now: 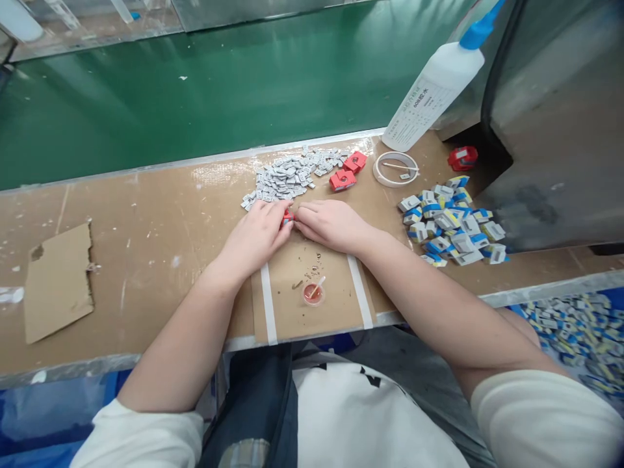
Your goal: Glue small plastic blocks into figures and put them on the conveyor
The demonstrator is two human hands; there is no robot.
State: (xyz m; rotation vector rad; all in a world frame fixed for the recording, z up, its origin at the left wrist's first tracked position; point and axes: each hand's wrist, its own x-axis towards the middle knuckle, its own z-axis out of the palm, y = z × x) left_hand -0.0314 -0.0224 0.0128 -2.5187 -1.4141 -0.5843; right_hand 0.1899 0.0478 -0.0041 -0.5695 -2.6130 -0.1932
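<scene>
A small red plastic part [287, 218], with a bit of blue on it, sits mostly hidden between my two hands at the middle of the bench. My left hand [256, 234] curls round it from the left, thumb along the near side. From the right, the bent fingertips of my right hand [331, 224] press against the same part. Just beyond the hands lies a heap of small grey plastic pieces [285, 175]. Two more red parts [342, 180] rest to its right. Nearer my body, a small cup of reddish liquid [312, 294] holds a thin stick.
A white tape ring [396, 169] and a white squeeze bottle [429, 97] stand at the back right. Grey, blue and yellow pieces [453, 224] are piled beside a metal housing [560, 130]. Torn cardboard [58, 286] lies left. Beyond the bench runs a green surface [195, 97].
</scene>
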